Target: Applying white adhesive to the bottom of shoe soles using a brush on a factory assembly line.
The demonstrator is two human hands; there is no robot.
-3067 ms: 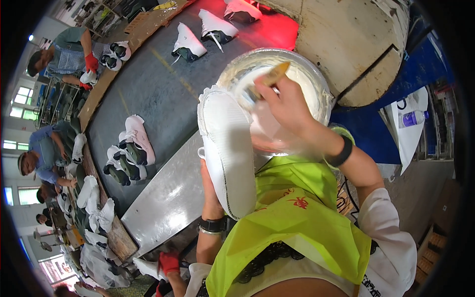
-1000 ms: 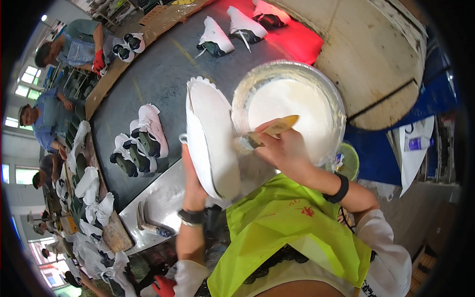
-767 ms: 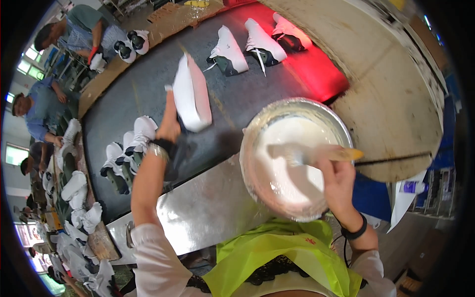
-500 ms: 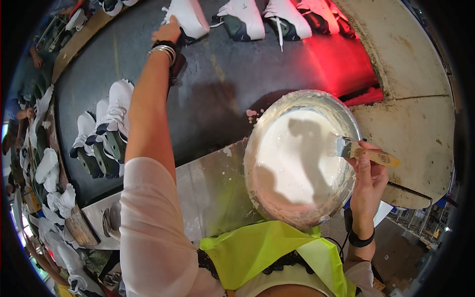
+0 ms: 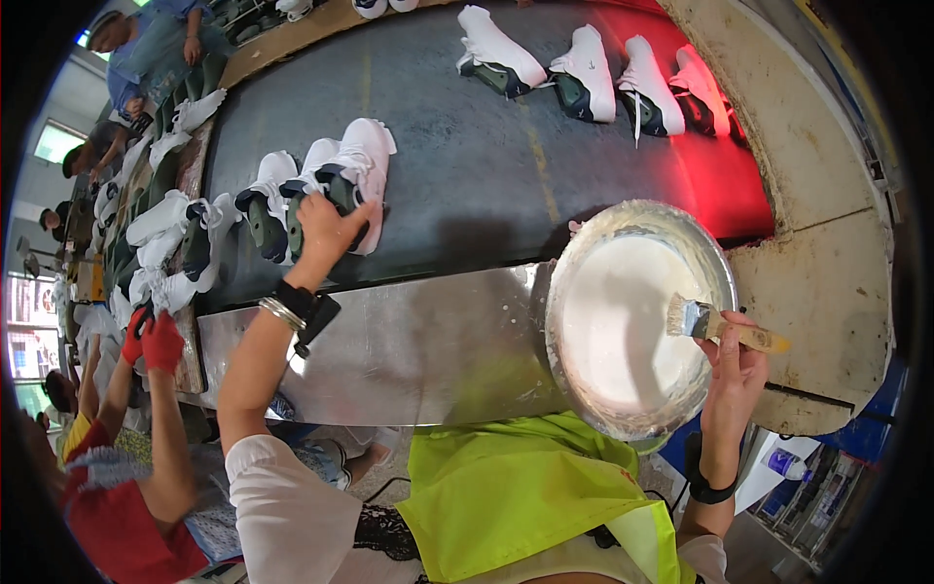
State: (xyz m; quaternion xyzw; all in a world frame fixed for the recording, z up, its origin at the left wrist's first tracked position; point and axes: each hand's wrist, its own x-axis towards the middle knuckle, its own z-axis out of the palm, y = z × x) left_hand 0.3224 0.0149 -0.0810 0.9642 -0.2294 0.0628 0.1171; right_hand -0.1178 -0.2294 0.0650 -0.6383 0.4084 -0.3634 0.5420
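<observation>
My right hand (image 5: 735,365) grips a flat paintbrush (image 5: 744,334) by its wooden handle. The bristles hang over white, creamy liquid (image 5: 623,311) in a round metal basin (image 5: 722,282) with a crusted rim. My left hand (image 5: 326,232) is at the heel end of a white and dark green sneaker (image 5: 367,156), thumb and fingers spread about its collar. Two similar sneakers stand close beside it, the leftmost sneaker (image 5: 269,185) a little apart. Whether my fingers press on the shoe is hard to tell.
Several more sneakers (image 5: 584,78) stand in a row on the far side of the dark belt (image 5: 448,161), partly under red light. A metal ledge (image 5: 418,341) runs along the near side. At left, a co-worker's red-gloved hands (image 5: 156,341) are near piled shoe uppers (image 5: 161,229).
My left hand has let go of a sneaker in the far row and come back to the near left group. The view has shifted left. My right hand still holds the paintbrush over the basin.
</observation>
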